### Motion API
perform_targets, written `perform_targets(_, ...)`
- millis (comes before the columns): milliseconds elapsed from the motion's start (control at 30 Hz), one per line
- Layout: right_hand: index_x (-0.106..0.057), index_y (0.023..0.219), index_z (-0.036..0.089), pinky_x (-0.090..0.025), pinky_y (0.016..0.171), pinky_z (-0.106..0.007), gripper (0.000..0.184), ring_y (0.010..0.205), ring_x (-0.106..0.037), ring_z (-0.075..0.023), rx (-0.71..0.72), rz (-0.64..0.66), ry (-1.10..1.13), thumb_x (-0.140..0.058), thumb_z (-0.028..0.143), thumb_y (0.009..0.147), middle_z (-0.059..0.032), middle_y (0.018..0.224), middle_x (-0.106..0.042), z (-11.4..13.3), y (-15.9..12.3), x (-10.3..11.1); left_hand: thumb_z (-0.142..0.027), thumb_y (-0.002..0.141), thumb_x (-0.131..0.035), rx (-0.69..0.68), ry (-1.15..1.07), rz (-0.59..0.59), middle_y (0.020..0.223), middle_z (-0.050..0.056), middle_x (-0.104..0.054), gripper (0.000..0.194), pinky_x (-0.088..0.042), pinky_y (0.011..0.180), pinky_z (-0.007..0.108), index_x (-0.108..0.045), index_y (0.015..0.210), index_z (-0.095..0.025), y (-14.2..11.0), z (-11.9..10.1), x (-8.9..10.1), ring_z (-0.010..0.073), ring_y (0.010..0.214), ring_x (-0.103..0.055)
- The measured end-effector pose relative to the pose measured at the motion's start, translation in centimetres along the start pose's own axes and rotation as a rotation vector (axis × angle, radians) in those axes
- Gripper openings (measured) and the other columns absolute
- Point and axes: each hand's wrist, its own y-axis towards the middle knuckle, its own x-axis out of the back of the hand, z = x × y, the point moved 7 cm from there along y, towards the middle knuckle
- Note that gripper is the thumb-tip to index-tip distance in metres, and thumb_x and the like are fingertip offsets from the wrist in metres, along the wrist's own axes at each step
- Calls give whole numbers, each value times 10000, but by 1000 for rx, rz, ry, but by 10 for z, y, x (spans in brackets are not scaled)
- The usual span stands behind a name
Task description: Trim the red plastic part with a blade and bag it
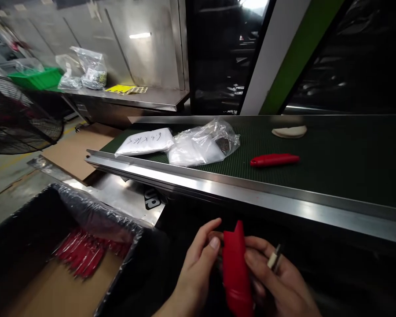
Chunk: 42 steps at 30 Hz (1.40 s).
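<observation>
In front of the conveyor I hold a long red plastic part, upright, with a notched top end. My left hand grips its left side near the top, with the thumb and index finger curled. On the other side my right hand closes round the part. A small cream-coloured piece with a dark end sticks out between the right fingers; its kind is not clear. Another red plastic part lies on the green conveyor belt, beyond my hands.
A stack of white bags and an opened clear bag lie on the belt, near a cream curved piece. The metal rail edges it. At lower left stands a lined bin holding bagged red parts. A fan is left.
</observation>
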Motion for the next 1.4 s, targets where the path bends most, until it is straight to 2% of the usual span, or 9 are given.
perform_targets(133, -655, 1040, 199, -480, 503, -187, 463, 591, -592, -118, 142, -93, -364, -715, 563, 762, -25, 748, -640, 10, 0, 1, -464, 850, -652, 43, -25, 17, 1017, 39, -638, 455, -463, 726, 206, -585, 1247, -253, -2, -4, -9, 125, 834, -589)
perform_targets(267, -639, 1183, 315, -549, 620, -140, 351, 782, -682, -123, 469, -50, -796, -620, 476, 872, -14, 989, -694, 39, -10, 3, -453, 881, -596, 109, -101, 42, 1030, 71, -649, 370, -464, 538, 217, -583, 1164, -215, -10, 0, -9, 111, 621, -600)
perform_targets(367, -523, 1302, 355, -550, 767, -114, 388, 1000, -667, -107, 687, -76, -919, -582, 386, 920, 8, 1145, -652, 63, -16, 0, -429, 895, -577, 55, -112, 33, 998, 69, -653, 329, -417, 447, 184, -565, 1134, -203, -19, -7, -9, 91, 545, -576)
perform_targets(567, -573, 1241, 309, -481, 893, -93, 312, 1053, -609, -51, 966, -30, -1033, -499, 187, 963, 20, 1186, -613, 86, -30, -26, -345, 936, -529, 13, -185, -17, 951, 49, -673, 230, -399, 454, 148, -474, 1126, -227, -31, -19, -13, 56, 493, -555)
perform_targets(667, -572, 1246, 287, -466, 944, -144, 344, 1084, -590, -66, 1030, -49, -1065, -519, 134, 943, 22, 1198, -613, 89, -34, -28, -347, 953, -482, 40, -249, 20, 972, 59, -671, 245, -397, 424, 144, -427, 1166, -241, -31, -17, -17, 69, 487, -558)
perform_targets(833, -563, 1271, 189, -500, 904, -265, 420, 1096, -586, -138, 1158, 84, -1153, -488, 12, 897, -48, 1201, -614, 87, -40, -34, -370, 974, -408, 110, -297, 84, 973, 81, -654, 262, -393, 393, 132, -455, 1158, -191, -31, -12, -20, 74, 503, -550)
perform_targets(1000, -560, 1260, 142, -485, 882, -347, 448, 1095, -575, -191, 1247, 92, -1242, -487, -52, 862, -95, 1192, -608, 88, -47, -40, -377, 969, -421, 117, -305, 86, 938, 58, -633, 252, -409, 394, 134, -482, 1122, -186, -32, -11, -20, 74, 521, -542)
perform_targets(1167, -565, 1240, 92, -459, 871, -357, 445, 1092, -566, -203, 1293, 118, -1311, -475, -84, 841, -125, 1184, -606, 89, -51, -47, -380, 972, -416, 99, -295, 96, 909, 48, -629, 246, -413, 400, 131, -490, 1102, -184, -33, -12, -21, 66, 512, -538)
perform_targets(1400, -605, 1201, 112, -474, 859, -339, 388, 1067, -598, -196, 1323, 81, -1350, -482, -39, 865, -114, 1150, -639, 90, -51, -50, -384, 961, -444, 96, -300, 79, 904, 44, -629, 244, -417, 397, 130, -501, 1091, -186, -34, -10, -19, 71, 518, -546)
